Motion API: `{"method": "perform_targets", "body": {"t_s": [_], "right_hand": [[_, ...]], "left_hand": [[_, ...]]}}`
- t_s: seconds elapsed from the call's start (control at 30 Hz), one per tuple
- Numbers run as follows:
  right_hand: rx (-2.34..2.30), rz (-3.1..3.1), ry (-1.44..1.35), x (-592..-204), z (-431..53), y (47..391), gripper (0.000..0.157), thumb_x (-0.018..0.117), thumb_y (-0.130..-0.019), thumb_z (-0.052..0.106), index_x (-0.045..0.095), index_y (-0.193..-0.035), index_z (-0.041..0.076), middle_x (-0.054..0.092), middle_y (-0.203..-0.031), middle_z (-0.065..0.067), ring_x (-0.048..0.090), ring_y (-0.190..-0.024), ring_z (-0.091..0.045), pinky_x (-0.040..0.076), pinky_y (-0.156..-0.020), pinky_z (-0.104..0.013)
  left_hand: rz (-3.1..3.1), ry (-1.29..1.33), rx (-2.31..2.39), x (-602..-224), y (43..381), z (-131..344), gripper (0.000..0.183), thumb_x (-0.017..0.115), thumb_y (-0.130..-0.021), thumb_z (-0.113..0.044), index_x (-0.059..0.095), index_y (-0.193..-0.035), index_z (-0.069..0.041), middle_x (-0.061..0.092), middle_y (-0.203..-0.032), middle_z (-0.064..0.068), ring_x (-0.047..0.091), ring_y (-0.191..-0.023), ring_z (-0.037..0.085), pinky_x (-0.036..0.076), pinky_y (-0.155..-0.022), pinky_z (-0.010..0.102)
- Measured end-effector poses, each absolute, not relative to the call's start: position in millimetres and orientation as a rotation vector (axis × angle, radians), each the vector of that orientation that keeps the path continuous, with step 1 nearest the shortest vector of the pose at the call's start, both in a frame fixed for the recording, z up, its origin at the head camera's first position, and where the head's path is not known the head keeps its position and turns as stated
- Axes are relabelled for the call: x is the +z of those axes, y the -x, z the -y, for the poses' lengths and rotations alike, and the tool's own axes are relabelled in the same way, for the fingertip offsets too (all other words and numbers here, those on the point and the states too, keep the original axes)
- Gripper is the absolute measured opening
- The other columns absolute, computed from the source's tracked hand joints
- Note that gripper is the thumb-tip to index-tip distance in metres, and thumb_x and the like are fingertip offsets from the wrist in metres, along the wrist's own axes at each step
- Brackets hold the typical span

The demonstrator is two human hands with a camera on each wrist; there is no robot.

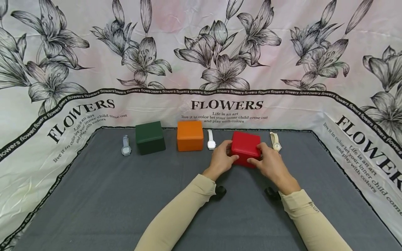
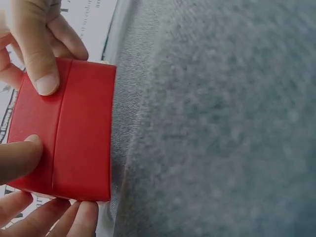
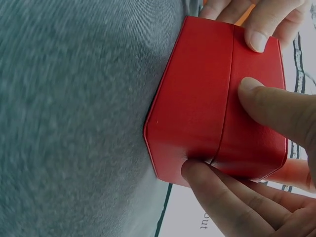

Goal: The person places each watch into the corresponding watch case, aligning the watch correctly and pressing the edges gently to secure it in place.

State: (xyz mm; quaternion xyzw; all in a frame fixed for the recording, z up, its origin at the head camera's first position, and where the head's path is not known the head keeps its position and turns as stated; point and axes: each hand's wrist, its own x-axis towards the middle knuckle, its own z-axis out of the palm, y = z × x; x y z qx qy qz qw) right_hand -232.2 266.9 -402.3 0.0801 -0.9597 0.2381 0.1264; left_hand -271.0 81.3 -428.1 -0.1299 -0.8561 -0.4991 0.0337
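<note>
A glossy red hinged box (image 1: 246, 144) sits on the grey cloth, right of centre in the head view. My left hand (image 1: 221, 161) grips its left side and my right hand (image 1: 272, 164) its right side. Both thumbs press the front face, above the seam between lid and base, and the lid is down. In the left wrist view, left-hand fingers (image 2: 84, 217) curl along the side of the red box (image 2: 81, 133). Right-hand fingers (image 3: 197, 175) lie against the other side in the right wrist view. What the box contains is hidden.
A white-strapped watch (image 1: 211, 141) lies left of the red box, and a cream-strapped watch (image 1: 276, 143) right of it. Further left stand an orange box (image 1: 190, 136) and a dark green box (image 1: 150, 138), then a pale blue-grey watch (image 1: 126, 149). Flower-printed fabric (image 1: 226, 108) rises behind.
</note>
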Motion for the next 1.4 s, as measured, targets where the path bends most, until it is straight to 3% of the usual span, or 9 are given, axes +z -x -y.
{"method": "perform_targets", "body": {"t_s": [0.63,0.93,1.13,1.4], "right_hand": [[0.737,2.789,-0.308,-403.0,-251.8,226.6,0.051,0.08,-0.078,0.019,0.05,-0.114,-0.001,0.063,-0.102,-0.021,0.065,-0.081,-0.029,0.056,-0.069,-0.043],[0.713,2.877,-0.29,-400.8,-252.3,229.1,0.072,0.079,-0.077,0.014,0.04,-0.135,-0.003,0.045,-0.13,-0.028,0.049,-0.11,-0.042,0.048,-0.087,-0.055],[0.863,2.895,-0.301,-402.0,-257.3,230.8,0.077,0.078,-0.079,0.014,0.033,-0.141,0.001,0.056,-0.12,-0.027,0.062,-0.095,-0.038,0.054,-0.078,-0.048],[0.93,2.874,-0.282,-403.5,-259.2,231.1,0.074,0.077,-0.08,0.012,0.035,-0.141,0.004,0.055,-0.123,-0.026,0.066,-0.089,-0.033,0.054,-0.07,-0.042]], "left_hand": [[2.603,0.329,-1.644,-427.6,262.2,-63.5,0.059,0.076,-0.082,-0.011,0.05,-0.135,-0.011,0.062,-0.123,0.008,0.064,-0.102,0.019,0.052,-0.085,0.029],[2.668,0.313,-1.623,-428.4,264.2,-62.7,0.063,0.078,-0.079,-0.009,0.05,-0.135,-0.01,0.062,-0.122,0.009,0.063,-0.101,0.021,0.052,-0.084,0.031],[2.71,0.333,-1.546,-431.6,265.5,-60.8,0.048,0.077,-0.08,-0.009,0.06,-0.124,-0.002,0.066,-0.115,0.01,0.064,-0.1,0.021,0.052,-0.085,0.03],[2.685,0.336,-1.578,-433.1,266.0,-59.7,0.041,0.077,-0.081,-0.009,0.064,-0.119,0.0,0.068,-0.112,0.01,0.066,-0.099,0.021,0.053,-0.085,0.029]]}}
